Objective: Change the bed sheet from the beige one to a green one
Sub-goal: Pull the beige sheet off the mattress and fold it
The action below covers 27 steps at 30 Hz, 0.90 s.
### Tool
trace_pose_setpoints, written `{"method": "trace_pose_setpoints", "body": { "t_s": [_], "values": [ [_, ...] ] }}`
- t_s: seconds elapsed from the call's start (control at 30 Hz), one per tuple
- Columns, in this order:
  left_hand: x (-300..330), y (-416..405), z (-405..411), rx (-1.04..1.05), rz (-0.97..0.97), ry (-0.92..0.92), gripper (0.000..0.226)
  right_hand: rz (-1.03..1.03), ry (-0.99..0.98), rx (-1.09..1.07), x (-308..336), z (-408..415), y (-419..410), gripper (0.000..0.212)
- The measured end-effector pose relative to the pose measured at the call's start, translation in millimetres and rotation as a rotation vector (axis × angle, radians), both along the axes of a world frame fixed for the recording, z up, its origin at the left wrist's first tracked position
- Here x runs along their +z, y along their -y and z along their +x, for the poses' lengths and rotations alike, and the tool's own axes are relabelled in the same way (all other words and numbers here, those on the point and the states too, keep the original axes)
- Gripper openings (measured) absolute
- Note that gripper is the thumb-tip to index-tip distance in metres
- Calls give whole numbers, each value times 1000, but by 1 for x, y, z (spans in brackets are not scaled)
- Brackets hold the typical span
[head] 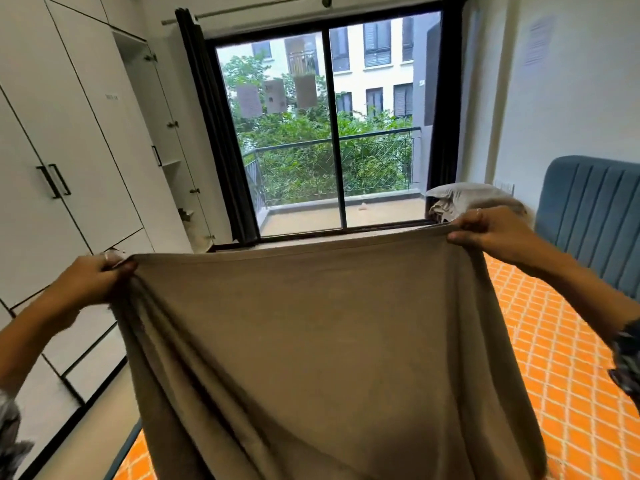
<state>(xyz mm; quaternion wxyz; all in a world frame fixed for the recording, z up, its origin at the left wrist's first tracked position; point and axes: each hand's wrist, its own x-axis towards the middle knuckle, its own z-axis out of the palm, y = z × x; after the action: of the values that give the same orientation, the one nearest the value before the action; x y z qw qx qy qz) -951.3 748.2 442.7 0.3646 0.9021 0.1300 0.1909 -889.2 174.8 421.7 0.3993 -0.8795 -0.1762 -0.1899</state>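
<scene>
The beige sheet (311,341) is off the bed and held up in the air in front of the person, stretched wide between both hands so that its top edge runs nearly straight from one to the other and the rest hangs down in a broad panel. The left hand (91,278) has its grip closed on the left end of that edge, where the cloth is bunched and falls away in deep folds; the right hand (491,233) pinches the right end, thumb over the hem, a ring on one finger. Holding it spread like this looks like the start of folding it: with the edge taut the two ends can be brought together evenly. The mattress (561,358), with its orange lattice cover, lies bare along the right side and shows again at the lower left under the hanging cloth, so the old sheet seems fully stripped. At the head of the bed, near the far corner by the blue padded headboard (588,209), a pillow (464,195) sits on a crumpled pile of pale cloth. No green sheet is in view. White wardrobe doors (69,150) line the left wall and a sliding glass door (329,133) faces a balcony.
</scene>
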Motion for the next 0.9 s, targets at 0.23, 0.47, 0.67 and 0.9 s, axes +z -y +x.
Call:
{"method": "trace_pose_setpoints", "body": {
  "t_s": [0.23,0.47,0.67,0.9],
  "values": [
    [-27,73,-5,5,-516,109,19,-122,100,37,2,-2,-59,13],
    [-41,227,-9,-601,-16,84,43,-271,53,308,-16,-38,-140,12],
    [-78,249,-14,-949,281,37,75,-127,-75,399,-54,-83,-142,8],
    [-119,254,-46,-1232,286,-9,22,34,-211,536,-115,-136,-129,5]
  ]
}}
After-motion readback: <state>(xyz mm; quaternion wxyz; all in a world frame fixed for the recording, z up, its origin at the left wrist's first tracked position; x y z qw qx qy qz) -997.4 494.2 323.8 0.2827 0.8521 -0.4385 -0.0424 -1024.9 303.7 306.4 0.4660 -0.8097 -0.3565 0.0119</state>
